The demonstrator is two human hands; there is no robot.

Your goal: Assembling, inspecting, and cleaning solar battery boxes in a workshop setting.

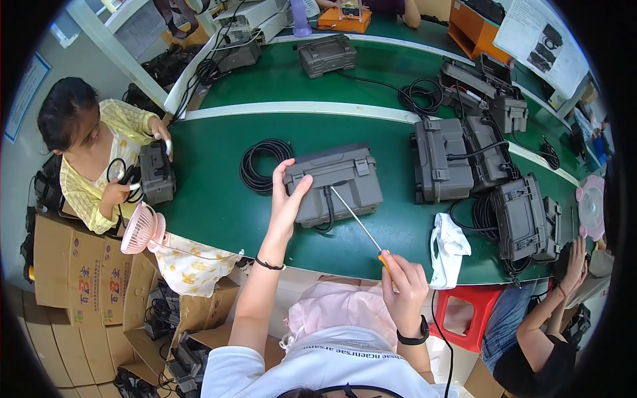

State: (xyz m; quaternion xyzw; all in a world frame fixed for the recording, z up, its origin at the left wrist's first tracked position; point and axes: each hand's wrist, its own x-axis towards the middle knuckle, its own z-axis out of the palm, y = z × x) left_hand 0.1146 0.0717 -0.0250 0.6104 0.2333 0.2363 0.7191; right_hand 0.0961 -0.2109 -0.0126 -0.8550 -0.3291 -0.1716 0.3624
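Observation:
A dark grey plastic case (361,189) with latches lies on the green bench in front of me. My left hand (286,196) grips its left side, thumb on the upper face and fingers along the edge. In my right hand (405,285) is a screwdriver (358,222), held by its orange handle. Its long metal shaft points up and left, and the tip meets the case near a short black cable (330,209) on its face. Whether the tip sits in a screw is too small to tell. A black coiled cable (247,174) rests just left of the case.
Several similar cases (441,162) with cables stand to the right. A white cloth (450,249) hangs over the bench's near edge, above a red stool (481,318). At left, a co-worker (99,146) handles another case (157,174) beside a pink fan (141,229). Cardboard boxes (56,265) fill the lower left.

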